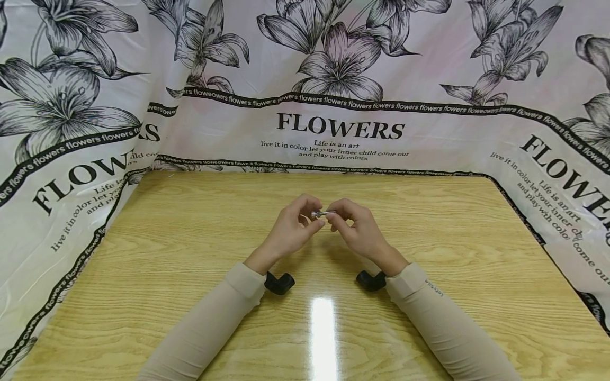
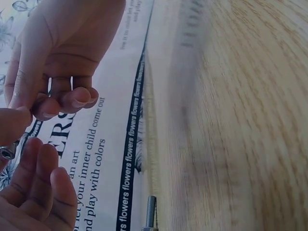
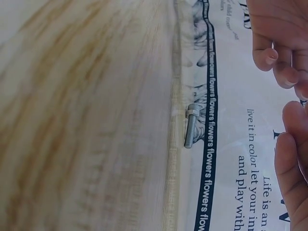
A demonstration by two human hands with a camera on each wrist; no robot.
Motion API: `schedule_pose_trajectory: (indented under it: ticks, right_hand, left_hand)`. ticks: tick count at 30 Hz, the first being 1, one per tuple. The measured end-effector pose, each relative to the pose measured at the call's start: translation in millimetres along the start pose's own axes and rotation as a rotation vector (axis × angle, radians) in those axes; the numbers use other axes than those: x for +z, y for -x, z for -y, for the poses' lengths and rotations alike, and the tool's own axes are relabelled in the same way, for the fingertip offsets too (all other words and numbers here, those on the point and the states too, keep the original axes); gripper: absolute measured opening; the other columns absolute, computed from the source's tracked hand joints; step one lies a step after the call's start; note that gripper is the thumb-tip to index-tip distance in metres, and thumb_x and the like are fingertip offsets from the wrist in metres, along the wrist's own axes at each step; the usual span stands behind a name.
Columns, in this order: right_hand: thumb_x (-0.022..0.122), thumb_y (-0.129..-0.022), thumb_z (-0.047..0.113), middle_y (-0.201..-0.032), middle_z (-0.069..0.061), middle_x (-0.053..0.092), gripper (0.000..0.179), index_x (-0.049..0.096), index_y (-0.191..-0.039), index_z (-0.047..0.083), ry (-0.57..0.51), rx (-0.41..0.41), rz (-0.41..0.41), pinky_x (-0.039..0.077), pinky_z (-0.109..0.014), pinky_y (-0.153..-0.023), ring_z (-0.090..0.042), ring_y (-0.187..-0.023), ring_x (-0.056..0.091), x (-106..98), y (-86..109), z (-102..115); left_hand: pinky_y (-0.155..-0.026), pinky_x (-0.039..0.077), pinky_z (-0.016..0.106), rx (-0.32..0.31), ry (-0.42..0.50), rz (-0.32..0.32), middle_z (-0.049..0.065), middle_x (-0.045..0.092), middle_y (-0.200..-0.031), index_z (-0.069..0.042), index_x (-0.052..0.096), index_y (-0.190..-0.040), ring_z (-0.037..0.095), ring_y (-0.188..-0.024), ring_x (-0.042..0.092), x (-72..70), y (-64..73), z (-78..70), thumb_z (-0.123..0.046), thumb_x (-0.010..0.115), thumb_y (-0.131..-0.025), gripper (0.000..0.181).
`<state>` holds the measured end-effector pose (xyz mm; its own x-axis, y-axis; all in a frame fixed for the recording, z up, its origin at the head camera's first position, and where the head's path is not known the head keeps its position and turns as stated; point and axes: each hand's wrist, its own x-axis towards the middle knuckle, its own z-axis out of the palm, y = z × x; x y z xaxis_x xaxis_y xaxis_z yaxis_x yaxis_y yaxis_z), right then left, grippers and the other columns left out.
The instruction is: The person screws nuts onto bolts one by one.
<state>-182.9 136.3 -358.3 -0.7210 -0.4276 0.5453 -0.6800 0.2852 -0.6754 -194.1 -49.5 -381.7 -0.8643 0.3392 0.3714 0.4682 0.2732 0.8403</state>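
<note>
My left hand and right hand meet over the middle of the table. Between their fingertips lies a small silver bolt, its head and a nut toward the left hand. The left fingers pinch the head end; the right thumb and fingers pinch the threaded end. In the left wrist view a round socket head shows by the fingers. Lower in that view, a threaded shank appears apart from the fingers. The right wrist view shows a bolt with a nut against the cloth's border, also apart from the hands.
The light wood table spreads around both arms. A white cloth with black flowers and lettering hangs behind it and along both sides. Black wrist-worn devices sit under the left sleeve and the right sleeve.
</note>
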Motion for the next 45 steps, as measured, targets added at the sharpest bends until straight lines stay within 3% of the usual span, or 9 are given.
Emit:
schedule_pose_trajectory:
  ticks: [5, 10, 20, 29, 32, 35, 39, 45]
  right_hand:
    - [0.057, -0.091, -0.008, -0.078, -0.01, 0.064, 0.009, 0.06, -0.098, -0.004, -0.004, 0.003, -0.001, 0.049, -0.037, -0.056, -0.031, -0.065, 0.061, 0.2, 0.3, -0.5]
    - [0.056, -0.091, -0.01, -0.077, -0.01, 0.064, 0.011, 0.06, -0.099, -0.004, 0.003, -0.01, -0.005, 0.05, -0.036, -0.057, -0.031, -0.064, 0.061, -0.2, 0.6, -0.5]
    - [0.057, -0.091, -0.008, -0.077, -0.009, 0.064, 0.009, 0.061, -0.098, -0.004, -0.005, -0.018, -0.003, 0.05, -0.036, -0.057, -0.029, -0.065, 0.062, 0.0, 0.5, -1.1]
    - [0.056, -0.092, -0.008, -0.078, -0.01, 0.064, 0.01, 0.061, -0.098, -0.004, -0.011, -0.019, -0.001, 0.051, -0.038, -0.059, -0.029, -0.065, 0.062, 0.4, 0.7, -2.9]
    - [0.056, -0.092, -0.008, -0.079, -0.011, 0.065, 0.009, 0.061, -0.099, -0.004, -0.015, -0.015, 0.0, 0.052, -0.037, -0.06, -0.029, -0.065, 0.062, 0.1, 0.9, -2.5]
    - [0.056, -0.092, -0.008, -0.078, -0.012, 0.065, 0.009, 0.061, -0.099, -0.004, -0.013, -0.01, 0.001, 0.051, -0.036, -0.06, -0.029, -0.065, 0.062, 0.1, 0.8, -1.9]
    - [0.057, -0.092, -0.008, -0.077, -0.01, 0.064, 0.008, 0.061, -0.098, -0.004, -0.015, -0.001, 0.0, 0.051, -0.037, -0.059, -0.03, -0.065, 0.061, 0.3, 0.3, -1.3]
    - [0.056, -0.092, -0.008, -0.079, -0.011, 0.065, 0.008, 0.061, -0.098, -0.005, -0.02, 0.003, -0.002, 0.051, -0.04, -0.06, -0.031, -0.065, 0.062, 0.1, 0.1, -1.2]
  left_hand:
    - [-0.072, 0.051, 0.037, 0.017, 0.005, -0.012, 0.001, 0.063, -0.094, -0.01, 0.057, -0.105, 0.013, -0.084, 0.057, 0.0, -0.1, 1.3, -0.01, 0.063, -0.093, 0.014]
    - [-0.074, 0.05, 0.036, -0.028, -0.005, -0.009, -0.003, 0.063, -0.095, -0.014, 0.061, -0.102, 0.011, -0.085, 0.057, -0.6, 0.4, 0.1, -0.02, 0.06, -0.096, 0.009]
    - [-0.077, 0.05, 0.032, -0.047, -0.029, 0.002, -0.001, 0.065, -0.093, -0.014, 0.067, -0.097, 0.011, -0.085, 0.058, -2.8, 0.7, 0.5, -0.031, 0.052, -0.1, 0.024]
    - [-0.078, 0.051, 0.033, -0.111, -0.023, 0.027, -0.002, 0.066, -0.101, -0.016, 0.068, -0.1, 0.012, -0.088, 0.06, -3.3, 1.2, 0.1, -0.041, 0.05, -0.099, 0.03]
    - [-0.075, 0.051, 0.033, -0.121, -0.002, 0.016, -0.001, 0.065, -0.101, -0.015, 0.063, -0.108, 0.013, -0.086, 0.06, -2.5, 1.1, -0.8, -0.037, 0.06, -0.094, 0.026]
    - [-0.073, 0.051, 0.033, -0.092, 0.013, 0.003, 0.0, 0.064, -0.101, -0.013, 0.057, -0.111, 0.013, -0.085, 0.059, -1.9, 0.9, -1.0, -0.025, 0.068, -0.09, 0.026]
    - [-0.074, 0.051, 0.033, -0.036, 0.007, -0.005, 0.001, 0.064, -0.098, -0.011, 0.056, -0.106, 0.013, -0.084, 0.059, -1.9, 0.8, -1.6, -0.012, 0.066, -0.091, 0.018]
    - [-0.074, 0.05, 0.035, -0.04, 0.005, -0.008, -0.002, 0.064, -0.095, -0.011, 0.059, -0.103, 0.012, -0.084, 0.059, -1.6, 0.4, -2.0, -0.014, 0.064, -0.093, 0.012]
